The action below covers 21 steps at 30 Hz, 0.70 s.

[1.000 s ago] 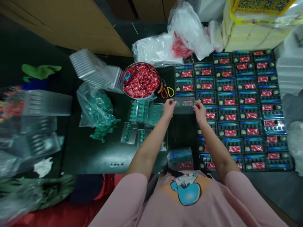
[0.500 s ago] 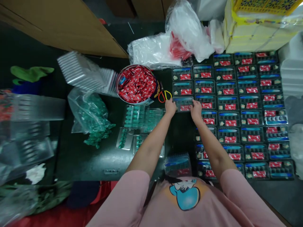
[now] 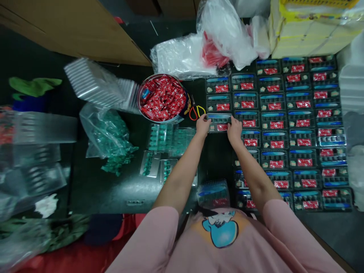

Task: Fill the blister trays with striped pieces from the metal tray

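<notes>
Between my two hands is a clear plastic tray (image 3: pixel 218 118) with a blue strip and a red patterned packet in it. My left hand (image 3: pixel 203 125) has its fingers closed on the tray's left end. The right end is gripped by my right hand (image 3: pixel 234 129). This tray lies at the lower left of rows of filled trays (image 3: pixel 275 124), each with a blue item and a red packet. Scissors (image 3: pixel 196 113) with red and yellow handles lie just beyond my left hand. A round tin (image 3: pixel 138 99) full of red packets stands left of them.
Clear trays (image 3: pixel 98 85) are stacked at the left, above a bag of green pieces (image 3: pixel 106 132). Trays with green pieces (image 3: pixel 160 138) lie left of my left forearm. Near my body sits a tray stack (image 3: pixel 214 194). Plastic bags (image 3: pixel 182 57) lie at the back.
The view has shifted slightly. Both hands still hold the tray at its ends, and the blue strip in it shows a little more clearly.
</notes>
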Each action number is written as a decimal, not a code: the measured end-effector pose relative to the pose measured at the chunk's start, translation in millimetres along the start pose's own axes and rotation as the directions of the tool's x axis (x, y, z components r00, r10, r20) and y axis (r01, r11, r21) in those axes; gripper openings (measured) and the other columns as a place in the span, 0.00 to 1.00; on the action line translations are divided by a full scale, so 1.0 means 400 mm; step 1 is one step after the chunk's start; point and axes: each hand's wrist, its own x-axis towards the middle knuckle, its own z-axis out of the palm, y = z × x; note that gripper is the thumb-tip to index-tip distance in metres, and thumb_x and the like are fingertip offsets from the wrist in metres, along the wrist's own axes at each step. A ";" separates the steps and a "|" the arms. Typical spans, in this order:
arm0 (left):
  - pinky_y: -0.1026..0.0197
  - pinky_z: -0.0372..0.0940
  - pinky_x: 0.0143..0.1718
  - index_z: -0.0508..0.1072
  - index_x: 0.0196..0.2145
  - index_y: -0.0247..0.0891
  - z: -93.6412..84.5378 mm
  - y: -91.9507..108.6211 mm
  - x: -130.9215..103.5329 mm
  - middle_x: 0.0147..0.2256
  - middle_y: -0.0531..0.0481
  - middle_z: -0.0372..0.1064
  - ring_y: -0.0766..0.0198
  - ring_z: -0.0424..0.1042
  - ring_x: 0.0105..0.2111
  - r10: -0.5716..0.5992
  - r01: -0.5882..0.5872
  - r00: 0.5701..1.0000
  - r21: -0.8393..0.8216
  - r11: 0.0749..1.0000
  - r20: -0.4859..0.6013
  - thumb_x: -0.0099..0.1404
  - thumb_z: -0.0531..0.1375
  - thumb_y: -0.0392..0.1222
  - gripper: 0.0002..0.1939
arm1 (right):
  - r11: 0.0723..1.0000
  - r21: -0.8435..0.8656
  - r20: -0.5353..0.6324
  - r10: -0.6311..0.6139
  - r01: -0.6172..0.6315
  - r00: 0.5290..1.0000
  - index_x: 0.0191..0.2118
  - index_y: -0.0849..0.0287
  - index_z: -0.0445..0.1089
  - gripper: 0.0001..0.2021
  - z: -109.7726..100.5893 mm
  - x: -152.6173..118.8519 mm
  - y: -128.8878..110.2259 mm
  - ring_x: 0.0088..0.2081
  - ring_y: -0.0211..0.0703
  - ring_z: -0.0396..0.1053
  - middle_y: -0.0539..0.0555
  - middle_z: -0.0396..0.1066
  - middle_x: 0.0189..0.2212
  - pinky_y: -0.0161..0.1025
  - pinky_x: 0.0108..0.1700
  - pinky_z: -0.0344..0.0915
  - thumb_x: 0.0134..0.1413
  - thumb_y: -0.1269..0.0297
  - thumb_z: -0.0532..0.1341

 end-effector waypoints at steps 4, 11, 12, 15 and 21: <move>0.55 0.71 0.44 0.70 0.54 0.34 -0.058 0.004 -0.059 0.32 0.50 0.71 0.63 0.74 0.34 -0.095 0.105 0.994 -0.209 0.972 0.057 0.56 0.62 0.33 0.26 | 0.983 0.183 0.000 0.032 -0.031 0.999 0.65 0.64 0.58 0.26 -0.013 -0.030 -0.001 0.55 0.52 0.64 0.65 0.68 0.53 0.52 0.60 0.60 0.63 0.65 0.52; 0.55 0.72 0.42 0.67 0.57 0.41 -0.233 -0.017 -0.324 0.41 0.47 0.73 0.60 0.74 0.41 -0.166 0.221 0.965 -0.288 0.932 0.205 0.57 0.67 0.41 0.30 | 0.801 0.592 0.214 -0.051 -0.088 0.975 0.65 0.55 0.58 0.29 -0.121 -0.263 0.014 0.49 0.46 0.70 0.57 0.72 0.47 0.48 0.54 0.69 0.61 0.51 0.57; 0.56 0.72 0.42 0.68 0.57 0.41 -0.255 -0.023 -0.382 0.42 0.46 0.73 0.59 0.74 0.41 -0.190 0.249 0.957 -0.285 0.925 0.221 0.57 0.67 0.42 0.30 | 0.790 0.602 0.248 -0.049 -0.114 0.968 0.65 0.55 0.59 0.30 -0.144 -0.314 0.017 0.48 0.47 0.71 0.57 0.73 0.46 0.49 0.53 0.69 0.60 0.51 0.58; 0.57 0.71 0.41 0.71 0.56 0.41 -0.309 -0.052 -0.570 0.44 0.46 0.73 0.59 0.73 0.41 -0.271 0.338 0.930 -0.284 0.897 0.250 0.55 0.68 0.43 0.30 | 0.788 0.580 0.338 -0.003 -0.206 0.941 0.63 0.56 0.62 0.30 -0.208 -0.482 0.028 0.45 0.47 0.72 0.56 0.75 0.44 0.48 0.51 0.70 0.57 0.52 0.61; 0.58 0.68 0.44 0.75 0.53 0.38 -0.353 -0.176 -0.838 0.40 0.48 0.73 0.62 0.71 0.38 -0.401 0.438 0.897 -0.252 0.863 0.185 0.54 0.68 0.42 0.28 | 0.844 0.432 0.409 0.131 -0.318 0.903 0.59 0.58 0.66 0.27 -0.239 -0.749 0.064 0.37 0.43 0.71 0.55 0.74 0.40 0.44 0.44 0.71 0.54 0.55 0.63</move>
